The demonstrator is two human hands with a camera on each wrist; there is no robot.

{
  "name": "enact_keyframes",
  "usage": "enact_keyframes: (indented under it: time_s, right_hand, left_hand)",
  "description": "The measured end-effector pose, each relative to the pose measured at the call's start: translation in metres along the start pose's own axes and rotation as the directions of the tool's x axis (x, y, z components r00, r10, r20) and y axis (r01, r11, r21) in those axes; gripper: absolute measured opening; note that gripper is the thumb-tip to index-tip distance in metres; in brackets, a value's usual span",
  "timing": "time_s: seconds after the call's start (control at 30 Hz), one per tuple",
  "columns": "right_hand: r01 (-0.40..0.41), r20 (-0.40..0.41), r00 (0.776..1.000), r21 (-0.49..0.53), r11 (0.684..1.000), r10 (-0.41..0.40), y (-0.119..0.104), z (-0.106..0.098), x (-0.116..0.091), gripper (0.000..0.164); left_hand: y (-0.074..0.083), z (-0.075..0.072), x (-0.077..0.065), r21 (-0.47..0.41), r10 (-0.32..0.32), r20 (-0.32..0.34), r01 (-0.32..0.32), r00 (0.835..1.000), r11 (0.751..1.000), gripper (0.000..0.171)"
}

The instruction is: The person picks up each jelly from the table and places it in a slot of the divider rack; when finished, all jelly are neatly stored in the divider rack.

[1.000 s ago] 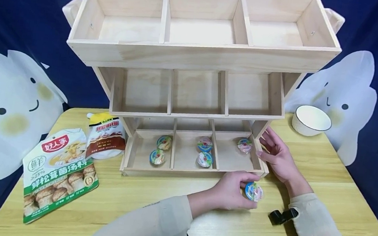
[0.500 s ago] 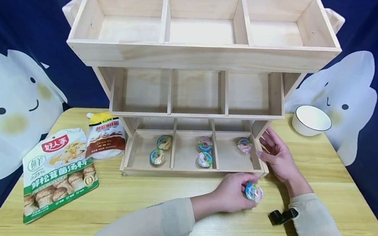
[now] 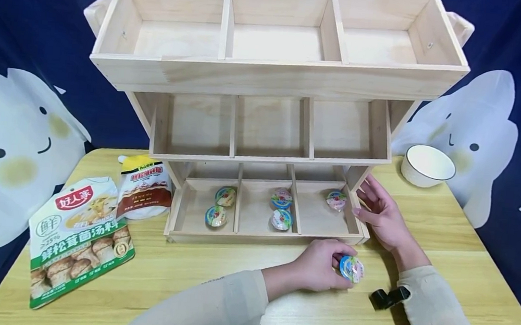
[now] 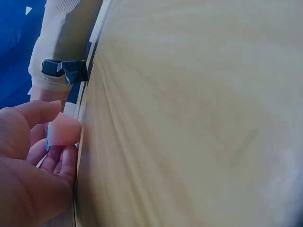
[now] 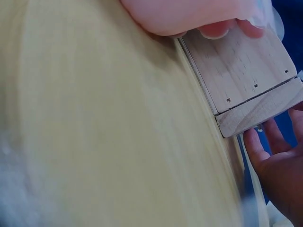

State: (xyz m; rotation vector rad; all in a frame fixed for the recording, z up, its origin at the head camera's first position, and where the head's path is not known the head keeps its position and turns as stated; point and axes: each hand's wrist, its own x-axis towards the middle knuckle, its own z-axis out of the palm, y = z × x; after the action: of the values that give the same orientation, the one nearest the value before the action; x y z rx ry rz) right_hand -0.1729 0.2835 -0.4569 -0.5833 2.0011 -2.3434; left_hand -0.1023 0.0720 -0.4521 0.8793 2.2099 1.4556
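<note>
In the head view my left hand [image 3: 318,266] pinches a jelly cup [image 3: 351,268] in front of the wooden rack's lower right corner. The blue-rimmed lid of this cup faces up and its body shows pink in the left wrist view [image 4: 65,130]. My right hand [image 3: 386,219] touches the right side of the wooden rack [image 3: 278,78], fingers extended beside its bottom tray. Similar cups lie in that tray: two in the left compartment [image 3: 216,216], two in the middle [image 3: 281,219] and one in the right [image 3: 336,200].
On the table's left lie a green-and-white mushroom soup-seasoning pouch [image 3: 80,242] and a brown-and-white pouch [image 3: 146,188]. A white bowl [image 3: 428,166] stands at the back right. The rack's top tier [image 3: 278,78] overhangs the lower ones.
The jelly cup in my left hand has shifted slightly to the right and toward me. My right hand has stayed at the rack's side.
</note>
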Motion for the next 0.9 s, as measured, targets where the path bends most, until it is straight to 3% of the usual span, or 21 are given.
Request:
enact_keyframes:
  time_s: [0.3, 0.47, 0.9]
  right_hand:
    - [0.003, 0.008, 1.000, 0.007, 1.000, -0.003, 0.001, 0.000, 0.000, 0.089]
    - [0.003, 0.005, 1.000, 0.007, 1.000, -0.003, 0.002, -0.001, 0.000, 0.089]
    - [-0.001, 0.005, 1.000, 0.012, 1.000, 0.001, 0.002, -0.001, 0.000, 0.090]
  left_hand:
    - [-0.003, 0.000, -0.001, -0.021, -0.003, -0.002, 0.003, 1.000, 1.000, 0.050]
    - [0.000, -0.004, -0.003, -0.103, -0.010, 0.005, 0.010, 1.000, 0.995, 0.050]
    - [0.014, -0.035, -0.008, -0.177, 0.031, 0.049, -0.022, 0.998, 0.984, 0.056]
